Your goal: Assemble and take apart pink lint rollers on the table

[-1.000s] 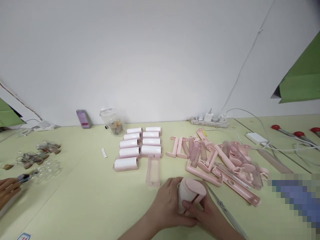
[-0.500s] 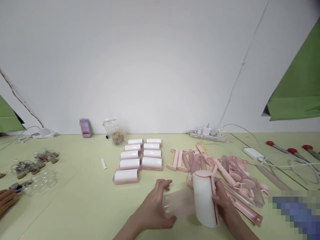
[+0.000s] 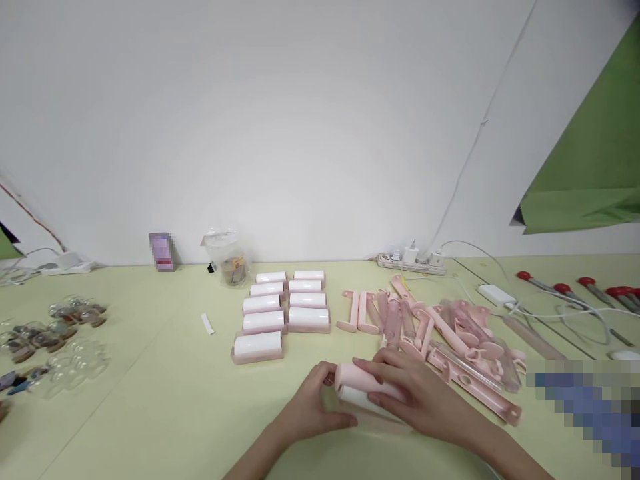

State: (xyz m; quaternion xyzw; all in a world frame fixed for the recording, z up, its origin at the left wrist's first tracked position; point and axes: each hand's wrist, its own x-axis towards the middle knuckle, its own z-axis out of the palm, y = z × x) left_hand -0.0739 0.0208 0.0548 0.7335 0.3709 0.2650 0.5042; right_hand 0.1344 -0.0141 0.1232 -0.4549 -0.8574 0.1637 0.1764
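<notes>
A lint roller with a pink back point(image 3: 353, 375) and a white roll point(image 3: 354, 396) lies sideways between my hands, just above the table. My right hand point(image 3: 417, 393) wraps over it from the right, fingers along the pink back. My left hand point(image 3: 316, 407) curls around its left end, thumb below and fingers above, on a clear plastic cover point(image 3: 329, 399) that is mostly hidden. Further back, several white rolls point(image 3: 257, 344) in clear pinkish covers lie in two columns. To the right is a pile of pink handles point(image 3: 453, 337) and clear covers.
A small white strip point(image 3: 207, 324) lies left of the rolls. Clear glass or plastic pieces point(image 3: 75, 360) stand at far left. A bagged cup point(image 3: 233, 267) and a phone point(image 3: 163, 252) are by the wall. A power strip point(image 3: 413, 262), cables and red-tipped tools point(image 3: 563, 289) are at right.
The lint roller has turned from upright to lying sideways and moved left to the clear cover in my left hand. My right hand has shifted from its side to over its top.
</notes>
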